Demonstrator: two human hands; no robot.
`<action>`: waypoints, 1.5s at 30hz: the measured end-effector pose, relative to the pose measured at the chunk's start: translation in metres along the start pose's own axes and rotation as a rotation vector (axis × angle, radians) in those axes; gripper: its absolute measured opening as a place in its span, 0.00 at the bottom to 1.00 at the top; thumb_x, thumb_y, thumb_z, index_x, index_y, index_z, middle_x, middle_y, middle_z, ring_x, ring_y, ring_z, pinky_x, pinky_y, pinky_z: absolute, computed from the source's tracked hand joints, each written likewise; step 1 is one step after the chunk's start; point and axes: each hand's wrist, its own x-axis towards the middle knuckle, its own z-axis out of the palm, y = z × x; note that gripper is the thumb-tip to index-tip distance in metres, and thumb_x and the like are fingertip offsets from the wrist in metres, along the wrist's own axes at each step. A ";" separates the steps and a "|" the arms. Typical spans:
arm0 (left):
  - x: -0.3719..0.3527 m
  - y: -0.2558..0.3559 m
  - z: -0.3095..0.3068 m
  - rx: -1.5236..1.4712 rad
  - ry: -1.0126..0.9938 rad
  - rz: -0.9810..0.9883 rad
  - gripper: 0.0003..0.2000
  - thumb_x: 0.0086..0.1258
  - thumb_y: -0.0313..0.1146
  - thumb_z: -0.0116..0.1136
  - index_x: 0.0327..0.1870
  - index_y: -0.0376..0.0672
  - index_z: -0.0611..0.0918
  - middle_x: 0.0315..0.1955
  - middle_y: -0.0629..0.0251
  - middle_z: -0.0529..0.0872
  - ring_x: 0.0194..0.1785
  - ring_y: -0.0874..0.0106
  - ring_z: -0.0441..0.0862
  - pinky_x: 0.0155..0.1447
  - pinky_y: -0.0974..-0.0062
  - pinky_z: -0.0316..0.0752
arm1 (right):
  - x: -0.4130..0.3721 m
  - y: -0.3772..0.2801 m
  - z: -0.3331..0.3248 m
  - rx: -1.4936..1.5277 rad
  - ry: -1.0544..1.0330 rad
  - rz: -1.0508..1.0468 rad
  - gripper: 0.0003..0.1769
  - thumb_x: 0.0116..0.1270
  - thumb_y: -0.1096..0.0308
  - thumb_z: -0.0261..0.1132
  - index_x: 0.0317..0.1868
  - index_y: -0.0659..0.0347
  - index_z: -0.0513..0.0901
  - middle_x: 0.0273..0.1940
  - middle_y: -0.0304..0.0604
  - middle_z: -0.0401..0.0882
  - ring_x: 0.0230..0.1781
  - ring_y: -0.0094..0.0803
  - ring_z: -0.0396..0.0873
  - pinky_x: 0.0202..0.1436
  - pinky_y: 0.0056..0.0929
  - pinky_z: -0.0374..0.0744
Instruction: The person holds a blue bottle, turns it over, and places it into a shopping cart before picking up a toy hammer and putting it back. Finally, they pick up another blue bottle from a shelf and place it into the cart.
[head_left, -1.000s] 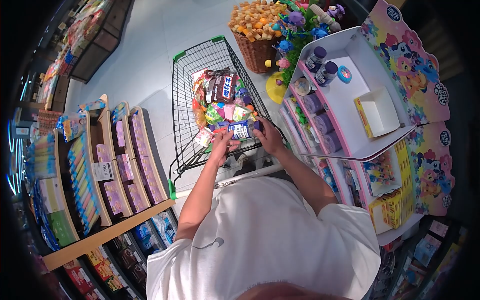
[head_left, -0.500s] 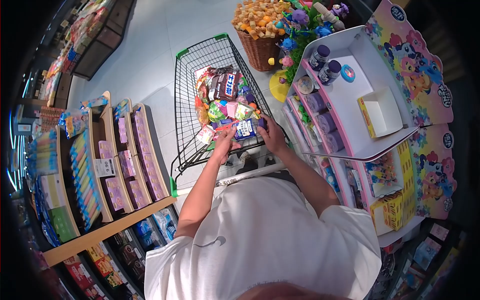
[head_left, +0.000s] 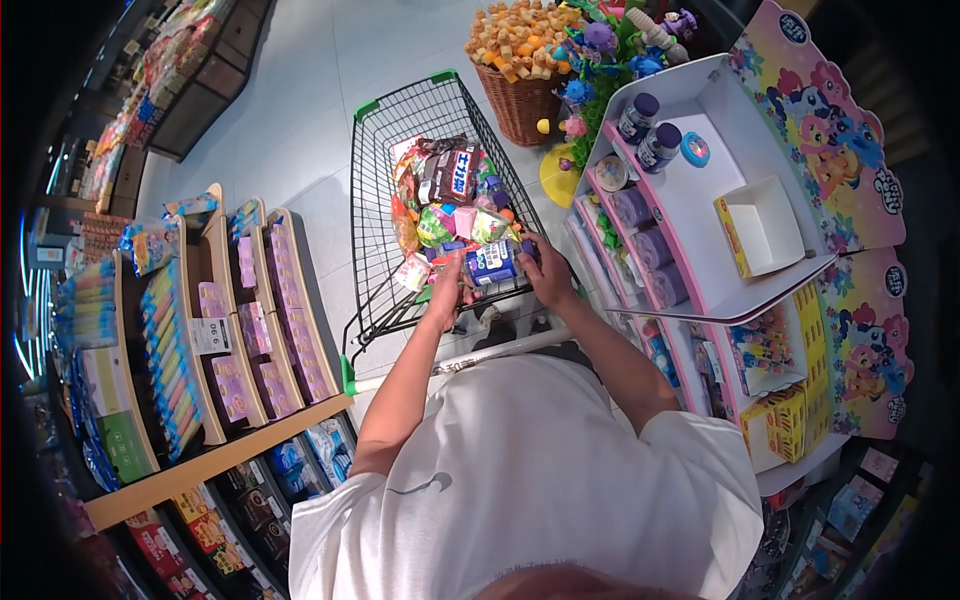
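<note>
Over the near end of a shopping cart [head_left: 362,150], a blue-purple bottle [head_left: 490,262] with a white-printed label lies sideways between my hands. My left hand [head_left: 447,292] is at its left end and my right hand [head_left: 546,275] has its fingers curled round the right end, where the cap is. Beyond the bottle, the cart holds a brown Snickers-style candy bag [head_left: 450,178] with white Chinese letters, a green wrapped item [head_left: 434,224], a pink box [head_left: 464,219] and several other colourful packs. The items partly hide one another.
On my right stands a pink-and-white display shelf [head_left: 690,235] with purple-capped bottles [head_left: 658,146] and an open carton [head_left: 768,232]. A wicker basket [head_left: 520,108] is beyond it. Shelves of purple packs [head_left: 296,300] line my left. The cart handle [head_left: 510,346] crosses before my waist.
The bottle has turned about its length, so its label shows differently. My fingers have shifted slightly round it, and the cart is nearly in the same place.
</note>
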 end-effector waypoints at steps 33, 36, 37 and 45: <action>-0.001 -0.006 -0.004 -0.097 -0.116 0.040 0.13 0.83 0.36 0.45 0.63 0.44 0.73 0.31 0.71 0.78 0.25 0.81 0.73 0.46 0.71 0.82 | -0.001 0.000 -0.001 0.046 0.002 0.048 0.18 0.74 0.61 0.60 0.60 0.58 0.73 0.34 0.48 0.82 0.33 0.40 0.82 0.40 0.36 0.78; -0.009 0.002 0.004 -0.112 -0.077 0.027 0.12 0.84 0.39 0.43 0.57 0.45 0.74 0.30 0.72 0.77 0.24 0.81 0.72 0.45 0.72 0.82 | -0.001 0.001 0.000 0.039 0.004 0.047 0.18 0.74 0.60 0.60 0.59 0.58 0.74 0.34 0.48 0.82 0.33 0.41 0.82 0.40 0.36 0.77; -0.010 0.004 0.005 -0.114 -0.067 0.027 0.12 0.84 0.40 0.42 0.57 0.45 0.74 0.29 0.72 0.76 0.24 0.81 0.71 0.45 0.72 0.82 | -0.001 0.002 0.000 0.039 0.004 0.045 0.18 0.73 0.60 0.60 0.59 0.58 0.74 0.35 0.49 0.82 0.33 0.41 0.82 0.40 0.36 0.77; -0.005 -0.002 0.000 -0.102 -0.092 0.036 0.12 0.83 0.35 0.44 0.60 0.45 0.75 0.29 0.74 0.78 0.24 0.83 0.72 0.45 0.72 0.82 | -0.002 0.002 0.000 0.025 0.005 0.031 0.19 0.73 0.60 0.61 0.59 0.57 0.74 0.38 0.50 0.81 0.32 0.41 0.80 0.39 0.37 0.77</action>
